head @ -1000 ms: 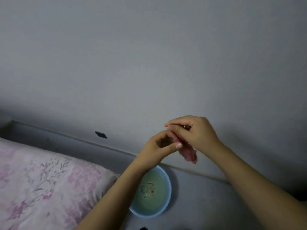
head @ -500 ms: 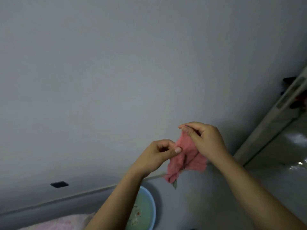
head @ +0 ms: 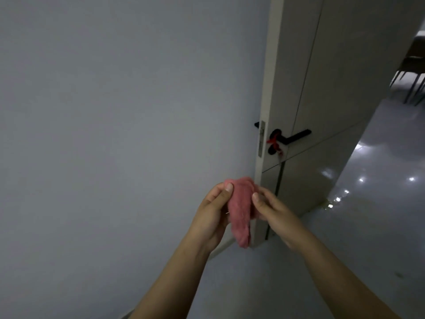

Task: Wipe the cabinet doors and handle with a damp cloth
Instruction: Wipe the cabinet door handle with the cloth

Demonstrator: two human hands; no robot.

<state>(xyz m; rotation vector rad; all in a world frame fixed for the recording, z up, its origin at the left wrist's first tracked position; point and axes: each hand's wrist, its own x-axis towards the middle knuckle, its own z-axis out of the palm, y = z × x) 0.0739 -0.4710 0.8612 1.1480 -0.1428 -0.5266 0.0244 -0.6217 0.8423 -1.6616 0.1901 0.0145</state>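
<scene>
A plain grey wall (head: 115,111) fills the left of the view; to its right a pale door (head: 322,88) stands open edge-on, with a glossy floor (head: 379,215) beyond it catching spots of light; on the door sits a black lever handle (head: 296,136), with a red thread (head: 274,143) tied round its base, and a metal latch plate (head: 261,139) on the door's edge. Both forearms reach in from below; the left hand (head: 212,215) pinches the pink cloth (head: 240,210) near its top edge between thumb and fingers; the right hand (head: 271,210) grips the cloth's other side, thumb on its front, so the cloth hangs folded between the two hands, in front of the lower door edge and apart from it. By the look of it, no wiping has begun: the cloth touches neither door nor handle; the door faces, the edge and the handle are all left to do, and the cloth probably needs bunching into one hand first.
</scene>
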